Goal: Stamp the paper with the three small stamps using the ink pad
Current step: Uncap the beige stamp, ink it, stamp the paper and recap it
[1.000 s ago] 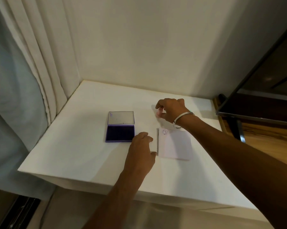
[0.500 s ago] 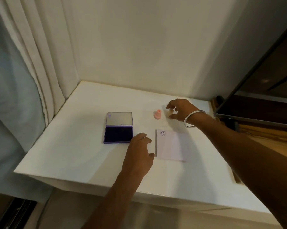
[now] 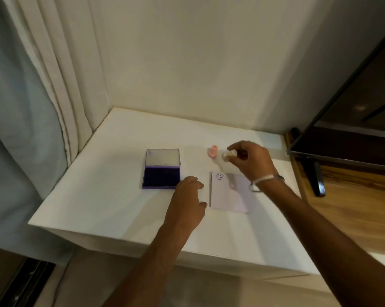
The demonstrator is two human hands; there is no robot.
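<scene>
An open purple ink pad (image 3: 161, 176) lies on the white table (image 3: 103, 196), its lid (image 3: 162, 157) flipped back. To its right is a pale sheet of paper (image 3: 228, 196) with one round smiley print (image 3: 219, 176) at its top left corner. A pink stamp (image 3: 213, 151) stands upright behind the paper. My right hand (image 3: 250, 160) hovers above the paper's far edge and pinches a small white stamp (image 3: 226, 154). My left hand (image 3: 187, 202) rests on the table, its thumb at the paper's left edge. No third stamp shows.
A dark-framed screen on a black stand (image 3: 318, 173) sits on a wooden surface (image 3: 353, 207) to the right. Curtains (image 3: 54, 85) hang at the left, a plain wall (image 3: 198, 63) stands behind the table.
My right hand let go of the pink stamp behind the paper, moved right, and now lifts a small white stamp. My left hand stayed beside the paper.
</scene>
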